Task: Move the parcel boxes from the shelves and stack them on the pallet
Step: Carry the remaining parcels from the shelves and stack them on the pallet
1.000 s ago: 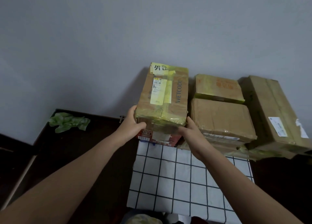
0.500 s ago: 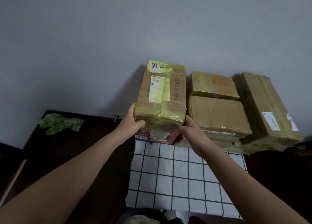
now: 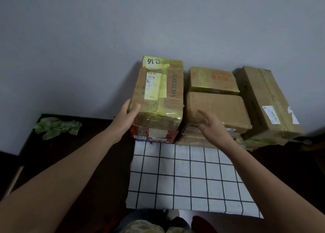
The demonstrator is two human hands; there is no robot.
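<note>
A brown parcel box (image 3: 159,95) wrapped in yellow tape, printed WETCODE, lies on top of a red box (image 3: 153,134) at the back left of the stack. My left hand (image 3: 127,115) rests against its near left corner, thumb on the top face. My right hand (image 3: 213,126) hovers open to the right of that box, fingers spread, touching nothing. Beside it lie a wide brown box (image 3: 218,109) with a smaller taped box (image 3: 212,80) on top, and a long box (image 3: 267,102) at the far right.
A white cloth with a black grid (image 3: 184,178) covers the surface in front of the boxes. A crumpled green bag (image 3: 56,127) lies on the dark floor at the left. A grey wall stands right behind the stack. My legs show at the bottom edge.
My right hand has let go of the WETCODE box and pulled back to the right, fingers spread. The box now sits on the red box. My left hand stays at its corner.
</note>
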